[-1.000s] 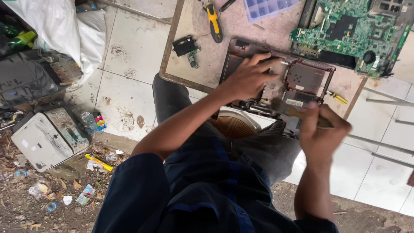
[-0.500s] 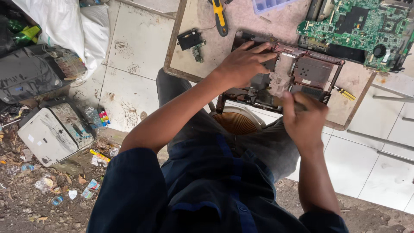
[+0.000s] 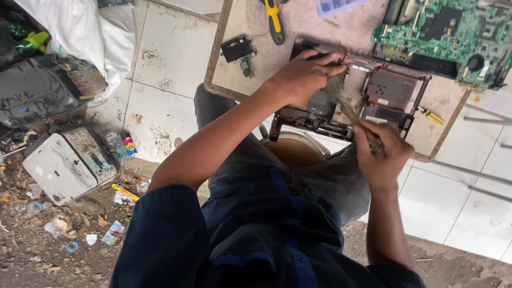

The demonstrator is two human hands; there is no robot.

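The person leans over a low wooden tabletop (image 3: 234, 80), both arms stretched forward. The left hand (image 3: 304, 77) lies palm down with fingers curled over the far edge of an opened laptop chassis (image 3: 392, 98), gripping it. The right hand (image 3: 380, 154) is fisted round the handle of a brush (image 3: 344, 104), bristles angled up and resting on the chassis just beside the left fingers. A green circuit board (image 3: 442, 32) lies beyond, a yellow-handled tool (image 3: 275, 21) near it
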